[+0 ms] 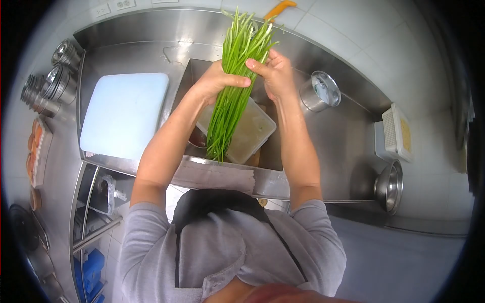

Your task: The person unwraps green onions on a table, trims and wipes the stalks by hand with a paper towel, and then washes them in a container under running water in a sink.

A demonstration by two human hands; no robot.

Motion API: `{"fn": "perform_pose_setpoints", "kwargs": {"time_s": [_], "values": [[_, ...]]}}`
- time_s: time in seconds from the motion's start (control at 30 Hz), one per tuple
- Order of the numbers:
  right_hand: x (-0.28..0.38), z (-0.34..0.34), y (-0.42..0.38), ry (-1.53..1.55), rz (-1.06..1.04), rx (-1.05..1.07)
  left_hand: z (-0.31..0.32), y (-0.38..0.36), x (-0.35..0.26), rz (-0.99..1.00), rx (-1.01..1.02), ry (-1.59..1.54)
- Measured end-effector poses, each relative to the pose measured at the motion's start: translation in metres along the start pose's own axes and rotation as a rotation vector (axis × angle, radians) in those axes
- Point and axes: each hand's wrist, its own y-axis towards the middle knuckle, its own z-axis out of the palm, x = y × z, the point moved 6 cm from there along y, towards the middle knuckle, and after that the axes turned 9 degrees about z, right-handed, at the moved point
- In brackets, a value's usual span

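Observation:
A thick bunch of long green chives (228,112) is held up over the steel sink (273,151). My left hand (216,82) wraps around its middle, with the thumb lying across the front. Higher up on the right side, my right hand (277,74) grips the bunch, thumb in front and fingers partly hidden behind the stalks. Beneath the stalks, a pale rectangular plastic tub (255,132) sits tilted in the sink, partly covered by the bunch.
Left of the sink lies a white cutting board (124,116). A steel pot (320,91) stands to the right, with a steel bowl (389,187) and white baskets (396,131) farther right. An orange-handled tool (279,9) is at the back edge.

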Motion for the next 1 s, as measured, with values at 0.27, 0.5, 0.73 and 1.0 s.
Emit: {"fn": "perform_pose_setpoints", "kwargs": {"time_s": [0.27,0.5,0.73,1.0], "values": [[-0.009,-0.004,-0.004,-0.052,0.148,-0.004,0.011,-0.003,0.003,-0.027,0.066,-0.078],[-0.064,-0.018,0.014,-0.561,0.016,-0.049,-0.021,-0.001,0.068,0.045,-0.360,-0.140],[-0.165,-0.039,-0.020,-0.095,0.711,-0.179,-0.030,-0.032,0.180,-0.274,-0.595,-0.388],[-0.201,-0.083,0.005,0.169,0.560,-0.349,-0.039,-0.010,0.178,-0.366,-0.537,-0.475]]}}
